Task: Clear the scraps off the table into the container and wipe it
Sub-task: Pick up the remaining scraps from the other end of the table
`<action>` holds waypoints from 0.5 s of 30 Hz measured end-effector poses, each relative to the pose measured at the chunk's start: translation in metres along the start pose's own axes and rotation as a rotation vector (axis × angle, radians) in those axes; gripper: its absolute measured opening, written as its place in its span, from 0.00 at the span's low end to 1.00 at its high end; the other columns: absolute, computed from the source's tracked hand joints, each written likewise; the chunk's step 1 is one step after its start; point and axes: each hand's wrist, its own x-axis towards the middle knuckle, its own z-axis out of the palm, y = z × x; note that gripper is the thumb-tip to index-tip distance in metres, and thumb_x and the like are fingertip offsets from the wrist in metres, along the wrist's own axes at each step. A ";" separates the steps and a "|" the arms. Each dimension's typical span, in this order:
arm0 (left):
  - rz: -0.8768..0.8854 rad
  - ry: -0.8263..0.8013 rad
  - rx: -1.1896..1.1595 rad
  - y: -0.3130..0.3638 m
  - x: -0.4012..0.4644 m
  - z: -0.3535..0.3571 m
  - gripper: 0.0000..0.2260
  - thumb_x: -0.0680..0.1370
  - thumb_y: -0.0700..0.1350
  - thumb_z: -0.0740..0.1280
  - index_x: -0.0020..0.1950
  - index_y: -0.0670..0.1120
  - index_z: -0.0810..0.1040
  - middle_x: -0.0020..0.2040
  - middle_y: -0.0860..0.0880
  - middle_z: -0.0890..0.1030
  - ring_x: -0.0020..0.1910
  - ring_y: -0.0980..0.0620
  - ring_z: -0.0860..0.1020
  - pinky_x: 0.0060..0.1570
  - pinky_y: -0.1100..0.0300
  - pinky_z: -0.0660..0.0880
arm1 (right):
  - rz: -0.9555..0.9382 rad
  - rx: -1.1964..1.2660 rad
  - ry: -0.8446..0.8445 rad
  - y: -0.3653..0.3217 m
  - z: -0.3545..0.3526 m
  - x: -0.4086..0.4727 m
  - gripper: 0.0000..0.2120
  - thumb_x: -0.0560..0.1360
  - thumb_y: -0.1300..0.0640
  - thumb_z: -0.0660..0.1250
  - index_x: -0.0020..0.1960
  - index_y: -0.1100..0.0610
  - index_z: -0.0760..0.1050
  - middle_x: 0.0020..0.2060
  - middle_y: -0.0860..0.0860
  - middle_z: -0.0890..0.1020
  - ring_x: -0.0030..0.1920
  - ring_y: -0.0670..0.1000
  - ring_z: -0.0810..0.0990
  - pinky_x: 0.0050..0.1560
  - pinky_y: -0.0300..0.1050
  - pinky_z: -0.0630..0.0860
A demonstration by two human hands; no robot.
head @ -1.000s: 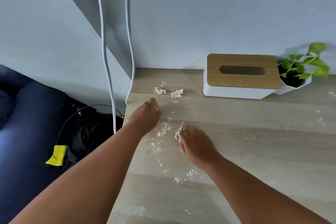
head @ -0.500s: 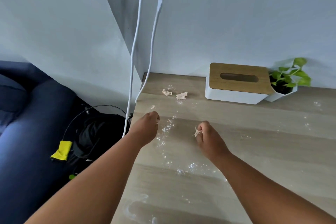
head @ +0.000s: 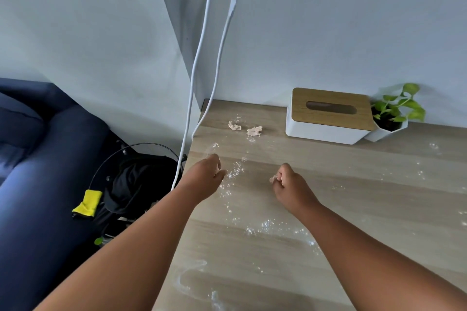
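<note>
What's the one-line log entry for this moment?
right hand: shut on scrap | left hand: curled, contents unseen | two scraps near tissue box | white crumbs on table

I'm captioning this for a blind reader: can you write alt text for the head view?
Two bare arms reach over a wet, crumb-strewn wooden table; the right hand pinches a small scrap, the left hand is curled. Two scraps lie near a tissue box.

Two scraps (head: 244, 128) sit near the worktop's (head: 353, 209) back-left corner, tissue box (head: 328, 116) to their right, plant pot (head: 389, 126) just right of that. Sofa (head: 38, 159) is off left, beside the worktop.
</note>
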 end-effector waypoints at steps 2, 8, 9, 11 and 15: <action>-0.005 0.017 -0.025 0.001 0.000 0.000 0.09 0.83 0.52 0.65 0.51 0.48 0.69 0.37 0.56 0.73 0.37 0.54 0.72 0.33 0.58 0.66 | -0.043 -0.019 0.020 -0.005 0.000 0.001 0.05 0.82 0.61 0.62 0.51 0.57 0.65 0.40 0.51 0.80 0.34 0.53 0.78 0.31 0.47 0.70; -0.039 -0.044 -0.077 0.002 0.004 -0.004 0.04 0.83 0.44 0.62 0.50 0.51 0.74 0.39 0.53 0.78 0.37 0.50 0.77 0.31 0.59 0.72 | 0.012 0.026 -0.039 -0.012 -0.002 0.012 0.07 0.84 0.62 0.57 0.56 0.59 0.74 0.44 0.54 0.83 0.44 0.57 0.80 0.43 0.46 0.74; -0.068 -0.075 -0.130 0.002 0.005 -0.005 0.07 0.82 0.40 0.61 0.48 0.51 0.75 0.41 0.52 0.81 0.36 0.50 0.79 0.31 0.57 0.77 | 0.026 0.038 -0.041 -0.013 -0.002 0.014 0.07 0.84 0.62 0.57 0.55 0.59 0.74 0.46 0.55 0.83 0.46 0.57 0.80 0.45 0.47 0.75; -0.133 -0.131 -0.271 0.002 0.007 -0.004 0.13 0.80 0.35 0.59 0.47 0.51 0.79 0.40 0.51 0.83 0.32 0.52 0.79 0.31 0.56 0.81 | 0.034 0.043 -0.029 -0.015 -0.003 0.019 0.07 0.84 0.60 0.58 0.53 0.60 0.74 0.48 0.55 0.83 0.48 0.56 0.80 0.46 0.46 0.74; -0.174 -0.137 -0.359 0.001 0.013 -0.002 0.15 0.79 0.35 0.63 0.44 0.54 0.82 0.34 0.58 0.82 0.28 0.58 0.78 0.26 0.64 0.74 | 0.021 0.019 -0.010 -0.019 -0.005 0.028 0.15 0.86 0.51 0.58 0.44 0.58 0.67 0.36 0.55 0.78 0.38 0.57 0.77 0.39 0.52 0.72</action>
